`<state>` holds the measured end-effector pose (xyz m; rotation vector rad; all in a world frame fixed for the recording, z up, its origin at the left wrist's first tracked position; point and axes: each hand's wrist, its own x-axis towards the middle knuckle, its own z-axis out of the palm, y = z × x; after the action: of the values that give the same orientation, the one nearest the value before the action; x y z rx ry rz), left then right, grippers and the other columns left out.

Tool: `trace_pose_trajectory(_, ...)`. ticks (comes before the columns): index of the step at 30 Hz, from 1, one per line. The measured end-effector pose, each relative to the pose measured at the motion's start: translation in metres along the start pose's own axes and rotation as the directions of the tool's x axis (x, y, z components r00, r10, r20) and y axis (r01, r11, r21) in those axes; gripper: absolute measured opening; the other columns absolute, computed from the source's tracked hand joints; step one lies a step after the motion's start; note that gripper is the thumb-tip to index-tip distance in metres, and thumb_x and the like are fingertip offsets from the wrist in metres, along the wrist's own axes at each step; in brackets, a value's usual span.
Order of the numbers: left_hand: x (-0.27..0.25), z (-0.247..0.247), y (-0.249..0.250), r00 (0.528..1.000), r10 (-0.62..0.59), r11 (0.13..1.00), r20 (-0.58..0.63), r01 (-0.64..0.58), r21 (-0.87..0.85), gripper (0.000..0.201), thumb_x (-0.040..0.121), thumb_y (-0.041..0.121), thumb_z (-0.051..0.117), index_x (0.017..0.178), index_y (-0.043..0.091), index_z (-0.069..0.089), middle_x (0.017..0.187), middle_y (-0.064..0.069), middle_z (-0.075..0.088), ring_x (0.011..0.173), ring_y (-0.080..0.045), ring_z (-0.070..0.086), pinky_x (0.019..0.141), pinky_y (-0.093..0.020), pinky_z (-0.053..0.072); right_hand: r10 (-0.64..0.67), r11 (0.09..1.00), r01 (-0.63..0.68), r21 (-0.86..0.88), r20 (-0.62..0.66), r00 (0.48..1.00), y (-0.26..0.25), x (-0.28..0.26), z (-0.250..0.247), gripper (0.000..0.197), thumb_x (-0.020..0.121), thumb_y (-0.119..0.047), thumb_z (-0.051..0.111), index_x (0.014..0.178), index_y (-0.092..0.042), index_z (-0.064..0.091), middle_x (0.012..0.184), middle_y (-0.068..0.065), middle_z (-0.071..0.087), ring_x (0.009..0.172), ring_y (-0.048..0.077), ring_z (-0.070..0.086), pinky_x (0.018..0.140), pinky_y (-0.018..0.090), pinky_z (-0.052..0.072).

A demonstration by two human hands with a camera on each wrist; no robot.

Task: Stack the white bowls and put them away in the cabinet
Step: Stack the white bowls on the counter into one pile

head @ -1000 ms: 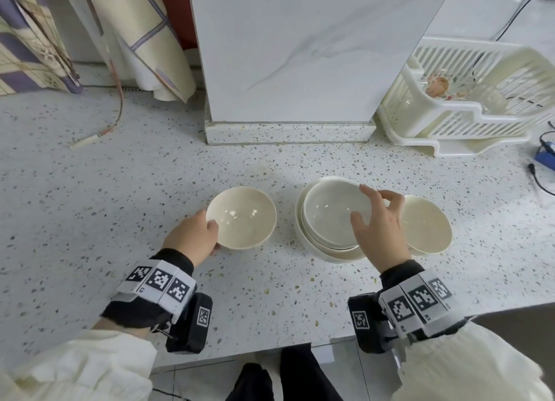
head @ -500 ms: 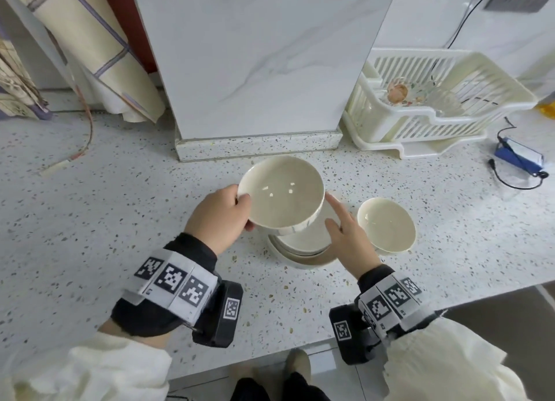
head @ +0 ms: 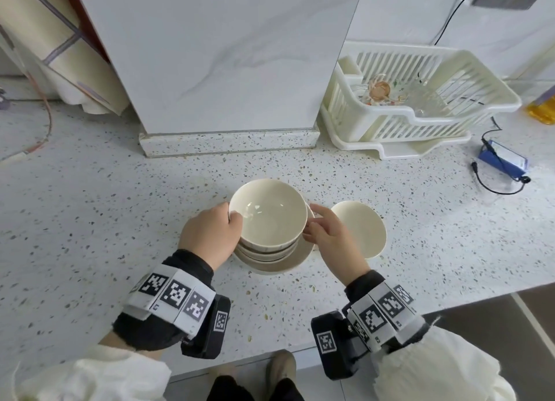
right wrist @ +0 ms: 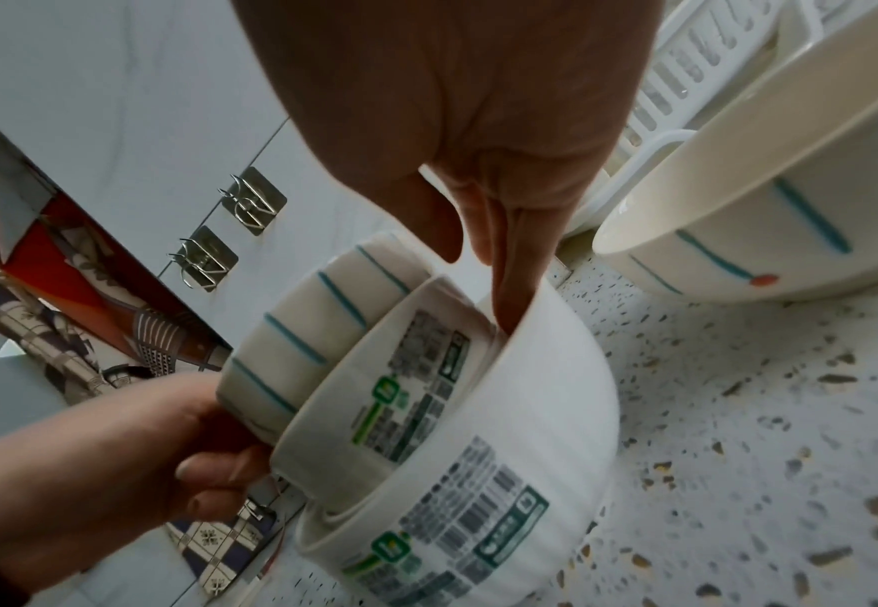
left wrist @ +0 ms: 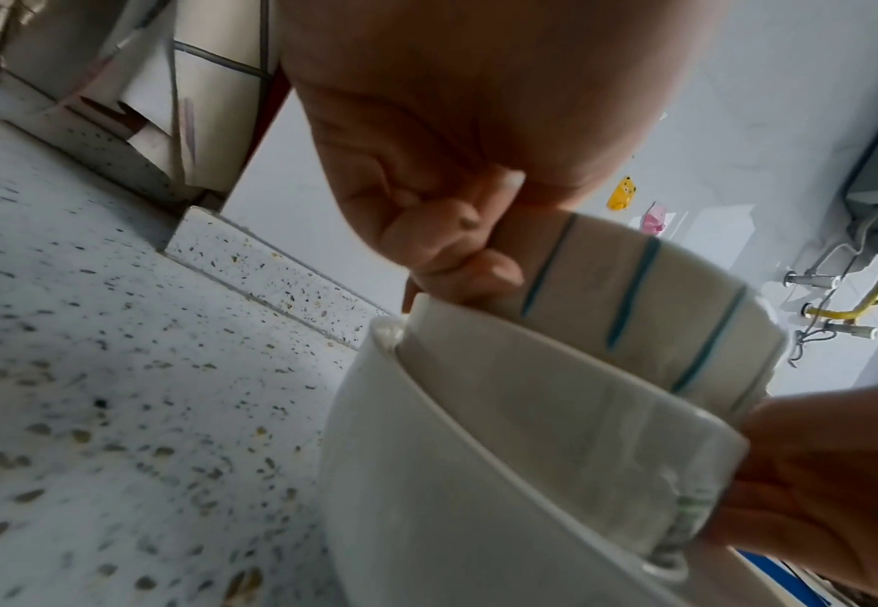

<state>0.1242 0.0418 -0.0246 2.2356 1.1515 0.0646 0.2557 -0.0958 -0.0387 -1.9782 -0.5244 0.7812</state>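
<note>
Hands: left (head: pixel 210 238) grips striped bowl (right wrist: pixel 291 328); right (head: pixel 330 238) steadies stack (right wrist: pixel 478 472).

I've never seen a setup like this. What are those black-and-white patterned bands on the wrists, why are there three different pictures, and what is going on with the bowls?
No machine here: a person works with bare hands, wearing a head camera and a small camera under each patterned wristband. The wide picture is the head view, looking down; the two close, tilted ones look along each hand.

On the speckled counter stands a stack of white bowls. The left hand grips the rim of the top bowl, blue-striped outside, which sits nested in the stack. The right hand steadies the stack, fingertips on the rim of the lowest, widest bowl, with a printed label on its side. One more striped bowl sits apart to the right. Behind stands a white dish rack.
</note>
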Motion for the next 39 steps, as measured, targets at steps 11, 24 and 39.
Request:
trace_pose_trajectory(11, -0.01, 0.01, 0.003, 0.992, -0.083, 0.994, -0.091, 0.088, 0.059, 0.027, 0.092, 0.022, 0.032, 0.071, 0.01, 0.042, 0.058, -0.003, 0.042, 0.058, -0.025, 0.043, 0.048, -0.027, 0.025, -0.05, 0.876, -0.116, -0.468, -0.329, 0.943, 0.032, 0.01, -0.065, 0.044, 0.087, -0.008, 0.045, 0.131, -0.009, 0.044, 0.135, 0.02, 0.037, 0.122, 0.035, 0.035, 0.102, 0.044, 0.031)
trace_pose_trajectory(24, -0.023, 0.01, 0.007, 0.996, -0.086, 0.975, 0.006, 0.086, -0.203, 0.036, 0.094, 0.035, 0.033, 0.115, 0.012, 0.05, 0.119, -0.01, 0.056, 0.098, -0.023, 0.055, 0.081, -0.035, 0.045, 0.365, 0.926, -0.354, 0.129, -0.079, 0.928, 0.042, 0.007, -0.079, 0.042, 0.085, 0.009, 0.033, 0.127, 0.012, 0.04, 0.05, 0.015, 0.06, 0.045, 0.021, 0.056, 0.038, 0.02, 0.049)
trace_pose_trajectory(39, -0.037, -0.006, 0.016, 0.991, -0.114, 0.844, 0.065, 0.131, -0.52, 0.041, 0.092, 0.053, 0.021, 0.073, 0.031, 0.049, 0.078, 0.009, 0.054, 0.076, -0.008, 0.053, 0.095, -0.048, 0.049, -0.07, 0.993, 0.072, -0.089, 0.025, 0.997, -0.055, -0.014, -0.037, 0.026, 0.092, -0.017, 0.034, 0.072, -0.008, 0.048, 0.051, 0.002, 0.045, 0.035, 0.004, 0.039, 0.037, 0.015, 0.03)
